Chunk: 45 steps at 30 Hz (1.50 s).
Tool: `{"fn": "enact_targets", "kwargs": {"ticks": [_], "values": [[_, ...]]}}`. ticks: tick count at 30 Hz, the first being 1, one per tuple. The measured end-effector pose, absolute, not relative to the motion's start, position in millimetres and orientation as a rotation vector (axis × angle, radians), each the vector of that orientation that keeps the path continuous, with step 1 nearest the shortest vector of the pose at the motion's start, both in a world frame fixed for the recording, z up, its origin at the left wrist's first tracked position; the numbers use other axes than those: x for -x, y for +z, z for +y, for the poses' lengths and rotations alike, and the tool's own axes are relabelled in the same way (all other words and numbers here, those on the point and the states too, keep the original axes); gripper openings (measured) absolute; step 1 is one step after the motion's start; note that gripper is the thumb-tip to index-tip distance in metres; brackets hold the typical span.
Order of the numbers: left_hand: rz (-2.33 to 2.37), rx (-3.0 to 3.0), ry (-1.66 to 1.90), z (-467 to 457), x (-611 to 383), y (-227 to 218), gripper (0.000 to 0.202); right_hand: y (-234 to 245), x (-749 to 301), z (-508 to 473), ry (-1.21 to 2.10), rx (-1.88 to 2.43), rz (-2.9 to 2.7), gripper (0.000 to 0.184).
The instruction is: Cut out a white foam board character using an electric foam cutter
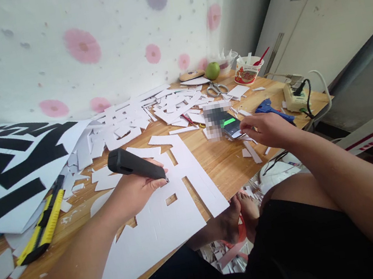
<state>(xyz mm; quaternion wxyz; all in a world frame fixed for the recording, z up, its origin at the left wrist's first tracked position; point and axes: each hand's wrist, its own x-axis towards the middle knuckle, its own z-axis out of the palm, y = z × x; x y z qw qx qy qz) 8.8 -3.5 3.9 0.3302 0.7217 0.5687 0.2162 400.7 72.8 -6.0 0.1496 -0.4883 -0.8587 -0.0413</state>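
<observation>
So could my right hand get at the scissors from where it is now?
Probably yes: the right hand is at the phone, and the scissors lie beyond it in plain view, with only flat white scraps close around them.

I look from my own head, forward and steeply down, close enough that my forearms enter large from the lower corners. My left hand (136, 191) and right hand (264, 129) sit mid-view; past them I see the table (217, 160) and flowered wall (116, 27), below them my lap (304, 234).
</observation>
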Motion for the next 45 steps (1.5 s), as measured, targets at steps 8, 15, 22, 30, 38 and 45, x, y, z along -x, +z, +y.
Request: {"fn": "enact_targets", "kwargs": {"ticks": [8,15,22,30,38,45], "values": [[1.494,-1.93,0.587,-1.9,-6.2,-0.5,0.032,-7.6,-400.8,73.7,-0.133,1.392,-2.456,0.022],[1.495,-1.939,0.575,-1.7,-6.0,-0.3,0.031,-7.0,-401.0,73.5,-0.119,1.396,-2.462,0.02],[1.496,-1.858,0.564,-2.7,-8.7,4.4,0.032,-6.5,-400.8,73.4,-0.108,1.402,-2.479,0.019],[1.479,-1.91,0.593,-3.3,-9.7,5.6,0.028,-5.1,-400.1,73.5,-0.105,1.416,-2.492,0.021],[1.469,-1.954,0.595,-3.1,-10.0,2.3,0.027,-7.1,-400.5,73.8,-0.114,1.416,-2.486,0.021],[1.513,-1.986,0.56,-4.1,-13.3,4.3,0.028,-5.0,-399.9,73.8,-0.081,1.446,-2.49,0.021]]}}
